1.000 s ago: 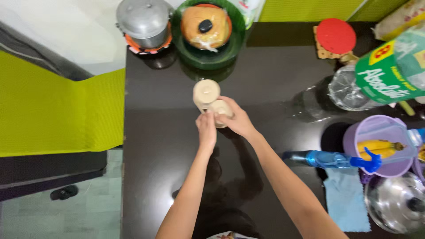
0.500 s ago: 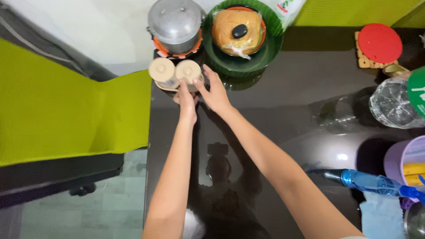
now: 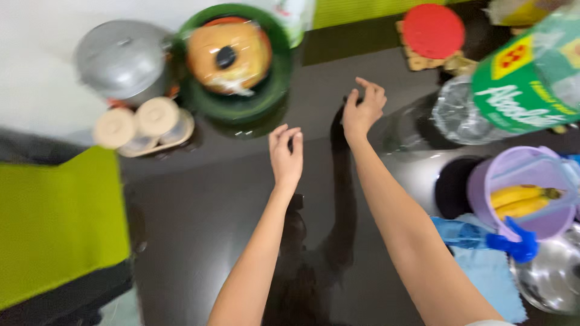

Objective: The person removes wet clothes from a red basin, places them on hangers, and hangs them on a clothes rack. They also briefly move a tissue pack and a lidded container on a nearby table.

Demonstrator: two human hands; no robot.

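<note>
At the near right edge of the dark glossy desk [image 3: 217, 241] a light blue cloth [image 3: 486, 278] lies under a blue spray bottle [image 3: 483, 235], with a steel lid [image 3: 553, 278] beside it at the right corner. Just beyond stands a lilac bucket [image 3: 519, 175] holding bananas [image 3: 519, 199]. Both forearms reach forward over the middle of the desk. The left hand [image 3: 286, 158] hovers palm down, its fingers [image 3: 289, 136] loosely spread and holding nothing. The right hand [image 3: 362, 111] is a little farther on and to the right, fingers [image 3: 373, 92] open and slightly curled, also empty, near a clear plastic water bottle with a green label [image 3: 483, 102] lying toward the right edge. Well apart to the left, at the far left corner, two cream-lidded jars [image 3: 142, 124] sit side by side on a small tray, untouched. Just behind them stands a grey metal pot [image 3: 124, 57], and beside it a green bowl [image 3: 266, 90] holds a wrapped bun [image 3: 226, 54]. A red round mat [image 3: 432, 30] lies at the far edge.
</note>
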